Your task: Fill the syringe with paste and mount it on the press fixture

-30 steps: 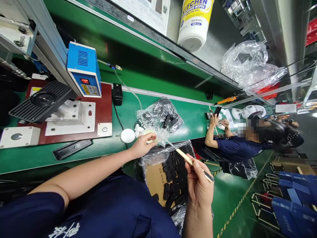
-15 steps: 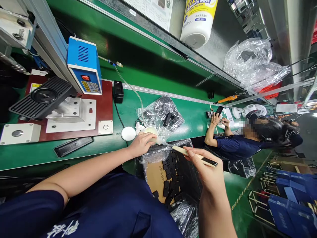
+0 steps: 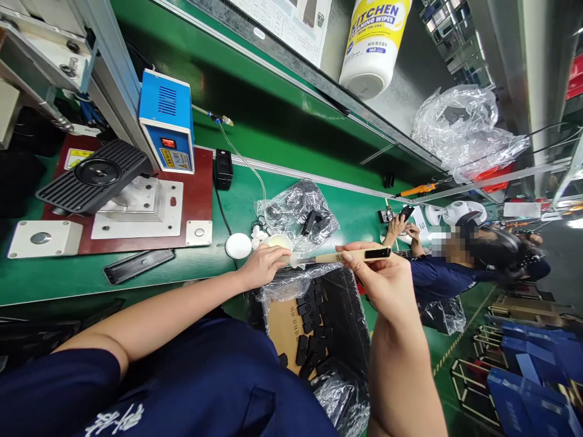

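Note:
My right hand [image 3: 380, 270] grips a beige-handled tool [image 3: 348, 256] with a dark end, held almost level. The tool's thin grey tip points left and meets a small whitish translucent piece [image 3: 298, 259] beside my left fingertips. My left hand [image 3: 264, 266] is closed at the near edge of an open round container [image 3: 279, 243] with pale yellow contents. Exactly what its fingers pinch is too small to make out. A white round disc [image 3: 238, 246] lies just left of the container.
A clear bag of black parts [image 3: 300, 212] lies behind my hands. Below the bench edge stands a box [image 3: 282, 325] of black pieces. At left are a speaker-like part [image 3: 98, 176] on a fixture and a blue device [image 3: 167, 121]. A co-worker [image 3: 444, 273] sits at right.
My right hand has shifted slightly up, and the tool has turned from slanting down to the right to nearly level. The left hand stays by the container. The whole view has shifted a little.

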### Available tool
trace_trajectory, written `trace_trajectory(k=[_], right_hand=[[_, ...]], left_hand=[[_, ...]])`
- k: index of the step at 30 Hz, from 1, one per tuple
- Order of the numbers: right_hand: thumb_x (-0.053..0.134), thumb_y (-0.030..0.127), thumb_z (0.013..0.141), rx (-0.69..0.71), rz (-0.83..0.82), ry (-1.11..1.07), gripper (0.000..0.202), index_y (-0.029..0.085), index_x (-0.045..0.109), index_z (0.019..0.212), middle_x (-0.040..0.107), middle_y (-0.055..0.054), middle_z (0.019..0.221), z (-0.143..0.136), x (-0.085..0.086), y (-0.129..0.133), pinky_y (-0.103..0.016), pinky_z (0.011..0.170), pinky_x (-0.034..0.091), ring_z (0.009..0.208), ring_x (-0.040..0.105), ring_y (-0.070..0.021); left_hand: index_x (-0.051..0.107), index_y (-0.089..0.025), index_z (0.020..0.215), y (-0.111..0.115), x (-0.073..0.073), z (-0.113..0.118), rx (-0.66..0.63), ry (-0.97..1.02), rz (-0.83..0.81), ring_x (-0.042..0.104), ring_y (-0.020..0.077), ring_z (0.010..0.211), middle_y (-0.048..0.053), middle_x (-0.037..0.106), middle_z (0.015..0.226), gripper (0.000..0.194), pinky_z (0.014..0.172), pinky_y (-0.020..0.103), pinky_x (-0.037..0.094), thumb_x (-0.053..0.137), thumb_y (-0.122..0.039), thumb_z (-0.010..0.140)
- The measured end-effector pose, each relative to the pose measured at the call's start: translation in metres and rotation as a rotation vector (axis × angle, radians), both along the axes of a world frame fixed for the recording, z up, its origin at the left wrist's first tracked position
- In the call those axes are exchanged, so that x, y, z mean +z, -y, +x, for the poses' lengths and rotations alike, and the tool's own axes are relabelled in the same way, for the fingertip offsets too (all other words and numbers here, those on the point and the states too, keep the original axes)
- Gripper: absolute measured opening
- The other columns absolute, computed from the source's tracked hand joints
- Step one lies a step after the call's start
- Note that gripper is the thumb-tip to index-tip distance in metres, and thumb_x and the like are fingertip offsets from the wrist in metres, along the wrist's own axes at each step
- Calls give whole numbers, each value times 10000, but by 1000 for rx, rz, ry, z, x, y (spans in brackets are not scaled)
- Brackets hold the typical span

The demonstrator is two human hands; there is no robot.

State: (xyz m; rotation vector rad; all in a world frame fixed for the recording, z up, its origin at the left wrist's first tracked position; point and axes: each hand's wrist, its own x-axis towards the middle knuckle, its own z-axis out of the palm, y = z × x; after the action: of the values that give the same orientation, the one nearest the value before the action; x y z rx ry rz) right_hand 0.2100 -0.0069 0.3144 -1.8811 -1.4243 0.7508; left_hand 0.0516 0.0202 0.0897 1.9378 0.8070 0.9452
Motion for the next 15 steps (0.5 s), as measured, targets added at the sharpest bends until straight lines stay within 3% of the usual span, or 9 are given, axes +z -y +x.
trace_trajectory(k=[2, 6, 10, 15], right_hand=[[742, 377, 749, -12, 81, -7, 203, 185, 726, 812, 746, -60, 799, -3, -11, 2, -290, 627, 523, 683, 661, -169], [694, 340, 811, 105, 67, -23, 145, 200, 728, 828, 750, -63, 908, -5, -26, 8, -313, 732, 532, 811, 682, -188], [698, 302, 817, 83, 137, 4, 91, 214, 723, 815, 747, -57, 922, -2, -23, 10, -320, 764, 532, 860, 688, -195], [683, 298, 830, 140, 79, -5, 76, 232, 718, 847, 751, -43, 910, -3, -22, 9, -316, 724, 531, 819, 690, -192]], left_hand=[[593, -198, 1089, 0, 0, 1, 14, 4, -4, 657, 234, 937, 58, 710, 1054, 207, 829, 369, 459, 508, -165, 903], [596, -199, 1090, 0, -3, 0, 19, 5, -3, 659, 225, 914, 53, 711, 1037, 222, 809, 355, 473, 516, -146, 891], [593, -198, 1088, 0, -5, 1, 20, 6, 16, 662, 221, 912, 57, 711, 1043, 221, 796, 348, 477, 512, -137, 891], [589, -200, 1088, 0, -6, 2, 15, 2, 27, 664, 218, 905, 53, 713, 1025, 217, 791, 341, 477, 519, -140, 891]])
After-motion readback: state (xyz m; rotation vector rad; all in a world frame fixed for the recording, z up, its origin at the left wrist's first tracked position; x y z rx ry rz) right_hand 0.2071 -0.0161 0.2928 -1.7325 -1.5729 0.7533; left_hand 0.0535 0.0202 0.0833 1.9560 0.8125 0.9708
